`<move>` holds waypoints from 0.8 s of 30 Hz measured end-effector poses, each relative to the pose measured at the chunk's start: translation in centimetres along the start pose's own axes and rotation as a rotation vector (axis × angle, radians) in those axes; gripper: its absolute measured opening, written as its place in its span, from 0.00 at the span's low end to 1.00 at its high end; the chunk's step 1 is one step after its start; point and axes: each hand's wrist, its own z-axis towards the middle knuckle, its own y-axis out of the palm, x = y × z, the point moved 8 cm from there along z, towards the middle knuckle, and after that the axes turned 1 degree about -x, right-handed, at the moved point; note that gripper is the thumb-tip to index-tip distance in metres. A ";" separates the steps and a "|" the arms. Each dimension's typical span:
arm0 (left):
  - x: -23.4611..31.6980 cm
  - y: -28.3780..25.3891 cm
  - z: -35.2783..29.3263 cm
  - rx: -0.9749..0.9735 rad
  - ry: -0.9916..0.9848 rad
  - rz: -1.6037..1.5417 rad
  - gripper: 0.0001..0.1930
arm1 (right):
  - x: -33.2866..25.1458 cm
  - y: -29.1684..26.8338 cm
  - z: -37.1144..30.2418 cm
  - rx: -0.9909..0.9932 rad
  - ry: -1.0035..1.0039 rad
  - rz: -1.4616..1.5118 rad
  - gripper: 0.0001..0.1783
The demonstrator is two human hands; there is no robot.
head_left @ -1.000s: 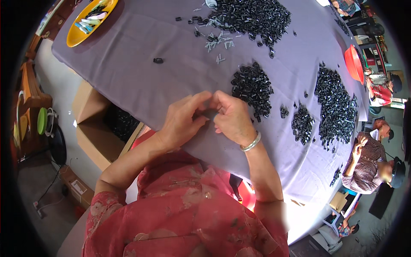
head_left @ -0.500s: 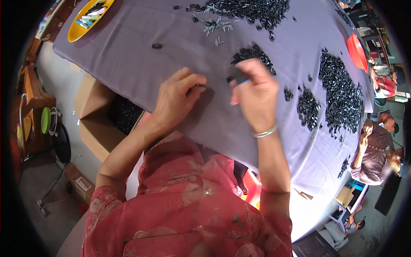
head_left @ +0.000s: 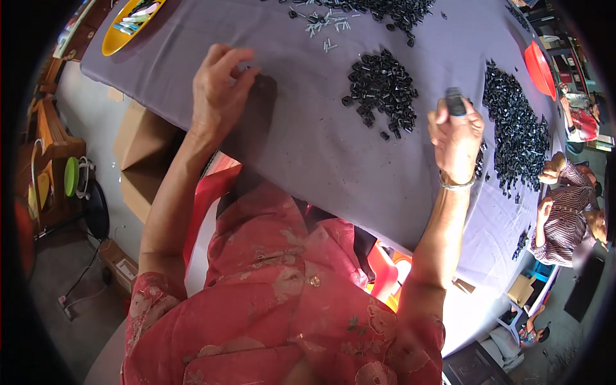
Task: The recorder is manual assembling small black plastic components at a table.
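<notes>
My left hand [head_left: 221,90] is over the left part of the table, thumb and fingers curled toward each other in a pinch. Whatever lies between its fingertips is too small or hidden to make out. Farther right, my right hand [head_left: 457,138] is closed round a short black object [head_left: 455,102] with a bluish edge, blurred by motion; its kind does not show. Between the hands lies a heap of small black plastic parts [head_left: 385,90]. Past my right hand spreads a larger pile of similar black parts [head_left: 513,131], and my hand partly covers a smaller group beside it.
A grey-purple cloth [head_left: 308,147] covers the table. Small silvery pins [head_left: 327,24] lie beside more black parts at the back. A yellow dish [head_left: 110,43] is at the far left, a red basin [head_left: 539,70] far right. A cardboard box [head_left: 135,170] stands below the left edge. Other people sit at right.
My left hand has moved left and away from me, to where a lone black part lay. My right hand has moved right with the black object, uncovering the middle heap.
</notes>
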 end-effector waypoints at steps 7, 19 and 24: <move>3.5 3.4 -3.0 -0.220 0.001 -0.333 0.08 | 0.8 3.7 -0.7 -0.296 -0.049 -0.495 0.11; 1.8 4.1 -3.7 -0.112 -0.155 -0.571 0.05 | 1.1 7.8 -1.8 -0.355 -0.355 -1.013 0.15; 2.3 3.9 -4.4 -0.224 -0.285 -0.692 0.17 | 1.3 8.0 -1.9 -0.362 -0.266 -1.118 0.11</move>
